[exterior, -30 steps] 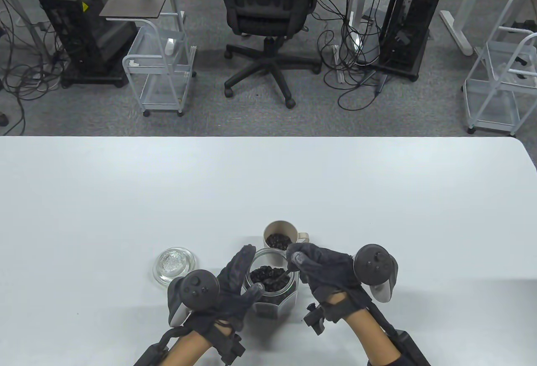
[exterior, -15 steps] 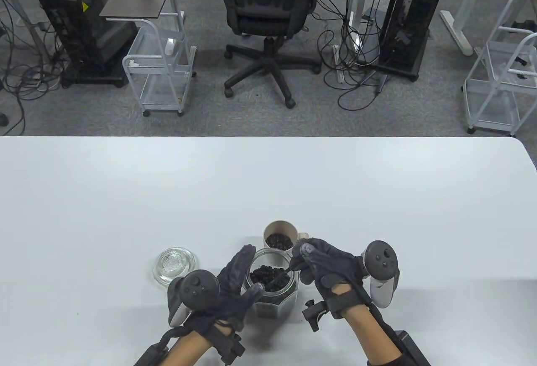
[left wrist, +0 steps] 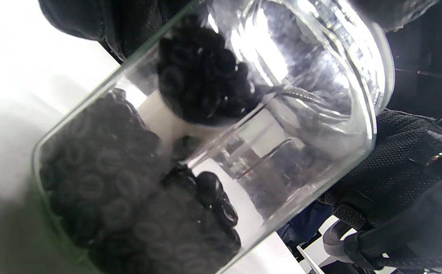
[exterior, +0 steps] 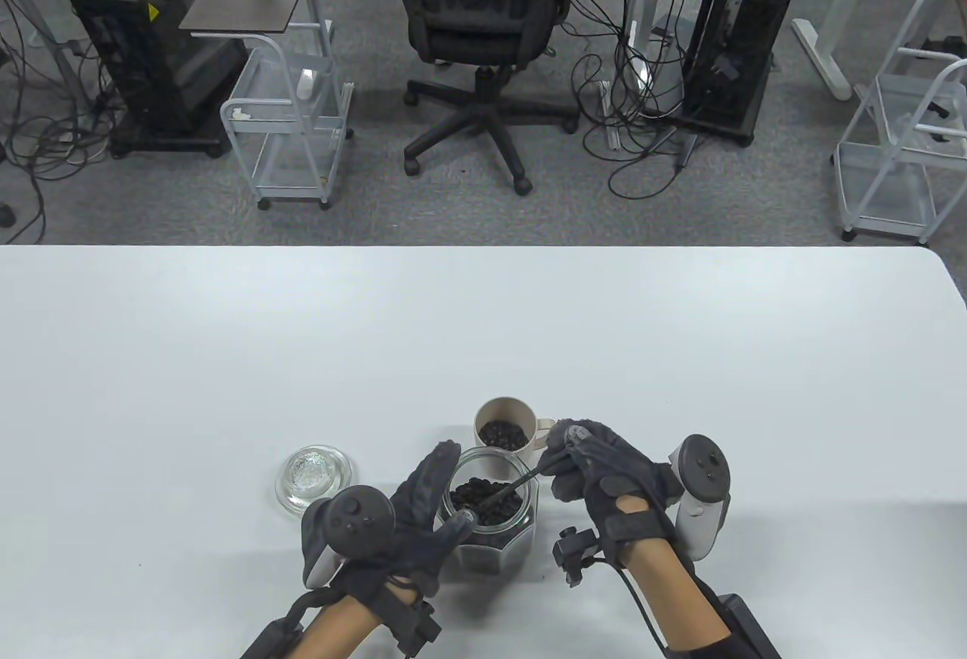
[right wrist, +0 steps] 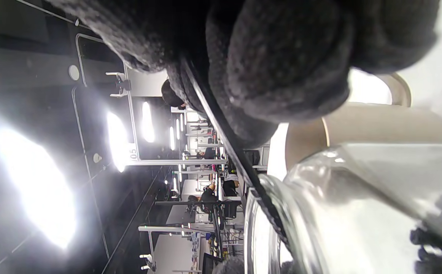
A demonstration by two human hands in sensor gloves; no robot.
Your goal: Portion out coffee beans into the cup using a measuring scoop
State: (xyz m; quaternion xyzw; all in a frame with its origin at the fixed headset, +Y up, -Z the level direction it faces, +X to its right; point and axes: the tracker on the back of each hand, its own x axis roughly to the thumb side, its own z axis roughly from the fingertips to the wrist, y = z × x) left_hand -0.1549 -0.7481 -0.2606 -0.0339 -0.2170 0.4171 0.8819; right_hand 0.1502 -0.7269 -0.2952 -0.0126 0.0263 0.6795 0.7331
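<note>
The thin dark measuring scoop (exterior: 521,479) sits near the bottom middle of the table view, its bowl down in the clear glass jar of dark coffee beans (exterior: 489,514). The right hand (exterior: 604,474) pinches the scoop's handle with curled fingers. Since the earlier picture this hand has slid to the right and turned, so the handle leans more. The left hand (exterior: 412,519) has stayed curled round the jar's side. Just above the jar stands the beige cup (exterior: 505,428), partly full of beans. A round clear glass lid (exterior: 313,474) lies to the left on the white table (exterior: 483,334). In the left wrist view the scoop bowl looks heaped with beans, but the glass blurs it. The right hand hides the handle's end.
</note>
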